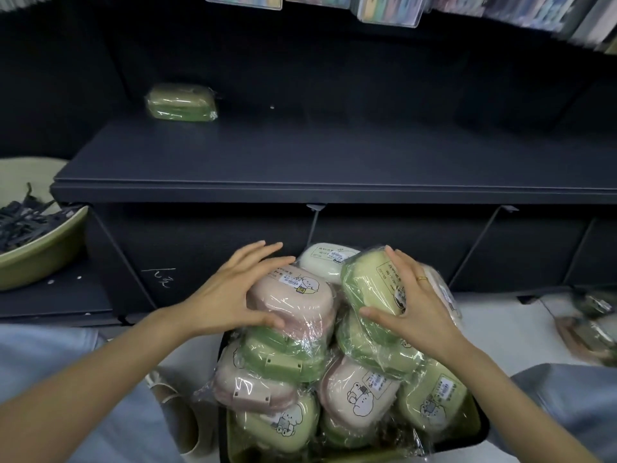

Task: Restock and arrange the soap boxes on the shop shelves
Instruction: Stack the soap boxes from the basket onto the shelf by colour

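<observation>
A black bin [474, 426] on the floor is heaped with several plastic-wrapped soap boxes in pink, green and cream. My left hand [230, 292] grips the pink soap box [297, 299] at the top of the heap, fingers over its far side and thumb on its near side. My right hand [414, 302] clasps the green soap box [370, 285] beside it. One green soap box [182, 102] stands alone at the back left of the dark shelf [300, 155].
A green bowl [40, 252] of dark strips sits on a lower ledge at the left. More wrapped boxes [591, 322] lie on the floor at the right. Clear packs [387, 8] hang above the shelf. My knees flank the bin.
</observation>
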